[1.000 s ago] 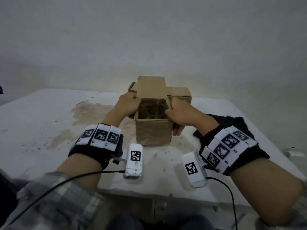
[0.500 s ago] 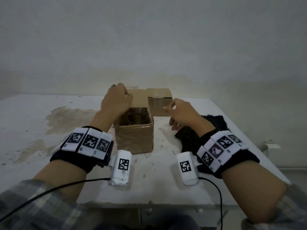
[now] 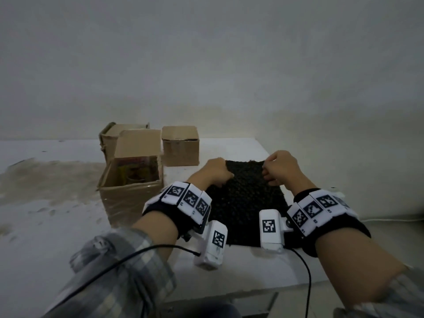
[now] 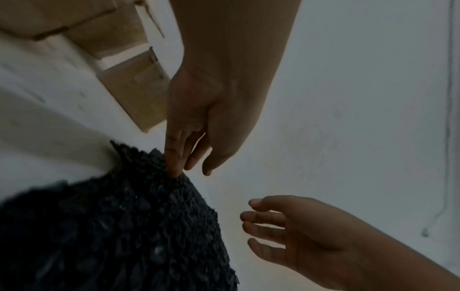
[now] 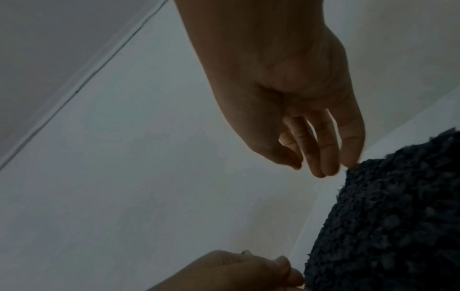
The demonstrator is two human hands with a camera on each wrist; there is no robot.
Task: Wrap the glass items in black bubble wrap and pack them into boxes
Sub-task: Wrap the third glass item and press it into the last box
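Note:
A black bubble wrap sheet (image 3: 245, 198) lies flat on the white table's right part. Both my hands are at its far edge. My left hand (image 3: 215, 169) is at the far left corner; the left wrist view shows that hand (image 4: 189, 157) with fairly straight fingers, the index fingertip on the wrap (image 4: 112, 226) and the thumb apart. My right hand (image 3: 280, 167) is at the far right corner; in the right wrist view its (image 5: 321, 153) straight fingers just touch the wrap's edge (image 5: 398, 216). An open cardboard box (image 3: 128, 188) to the left holds glass items (image 3: 135, 171).
A closed small box (image 3: 180, 148) stands behind the wrap on its left, and another opened box (image 3: 112, 134) stands behind the open one. The wrap lies close to the table's right edge (image 3: 270, 154). The stained table top (image 3: 57, 214) stretches left.
Both hands left the open box and moved right to the far edge of the bubble wrap. The head view swung right with them, so the box now sits left.

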